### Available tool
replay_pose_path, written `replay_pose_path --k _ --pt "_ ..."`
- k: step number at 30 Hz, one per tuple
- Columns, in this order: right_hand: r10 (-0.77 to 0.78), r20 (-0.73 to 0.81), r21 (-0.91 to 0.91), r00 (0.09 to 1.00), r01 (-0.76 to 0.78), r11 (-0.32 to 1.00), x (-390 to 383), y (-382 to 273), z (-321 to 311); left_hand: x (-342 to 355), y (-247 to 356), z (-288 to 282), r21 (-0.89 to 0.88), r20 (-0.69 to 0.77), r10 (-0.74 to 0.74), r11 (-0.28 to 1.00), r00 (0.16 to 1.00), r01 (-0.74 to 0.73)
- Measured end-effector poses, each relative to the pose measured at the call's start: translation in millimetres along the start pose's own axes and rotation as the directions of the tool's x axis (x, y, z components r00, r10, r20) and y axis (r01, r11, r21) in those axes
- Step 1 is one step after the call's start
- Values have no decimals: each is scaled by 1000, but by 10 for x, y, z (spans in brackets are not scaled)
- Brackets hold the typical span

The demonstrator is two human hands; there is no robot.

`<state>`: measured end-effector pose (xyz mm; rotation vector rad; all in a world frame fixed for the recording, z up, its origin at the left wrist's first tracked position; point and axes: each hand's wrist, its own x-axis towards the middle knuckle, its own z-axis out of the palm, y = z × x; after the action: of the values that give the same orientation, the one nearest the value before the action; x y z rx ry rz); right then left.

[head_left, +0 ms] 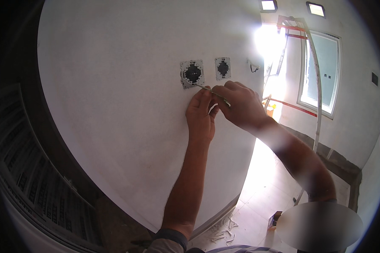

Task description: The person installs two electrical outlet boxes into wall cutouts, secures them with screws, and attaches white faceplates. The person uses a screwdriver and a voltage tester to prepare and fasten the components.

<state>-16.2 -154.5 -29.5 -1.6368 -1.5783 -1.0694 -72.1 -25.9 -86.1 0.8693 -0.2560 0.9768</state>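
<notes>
In front of me a square wall socket insert with a dark centre and pale metal frame sits on the white wall. A second such insert is fixed to its right. My right hand is closed around a thin screwdriver, its shaft slanting up and left to the lower edge of the first insert. The fingertips of my left hand pinch together around the shaft, just below that insert. The tip's exact contact with a screw is too small to make out.
Loose wires stick out of the wall farther right. A ladder stands by the bright opening, near a framed window. White scraps and a small box lie on the tiled floor. A blurred patch covers the lower right.
</notes>
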Motion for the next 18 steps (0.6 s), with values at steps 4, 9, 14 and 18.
replay_pose_path --k 4,9,14,18 --pt "-65 107 -139 992 80 987 55 -10 -68 -1 7 27 -9 3 -5 1000 1000 5" --pt "389 458 287 799 -547 786 426 -72 -268 39 -48 69 -162 171 -28 985 985 56" --pt "-120 131 -135 984 138 981 215 -169 -168 115 -70 5 -255 244 56 967 968 8" --pt "-332 263 -365 906 412 835 136 61 -185 -58 -57 151 -249 115 -73 963 991 100"
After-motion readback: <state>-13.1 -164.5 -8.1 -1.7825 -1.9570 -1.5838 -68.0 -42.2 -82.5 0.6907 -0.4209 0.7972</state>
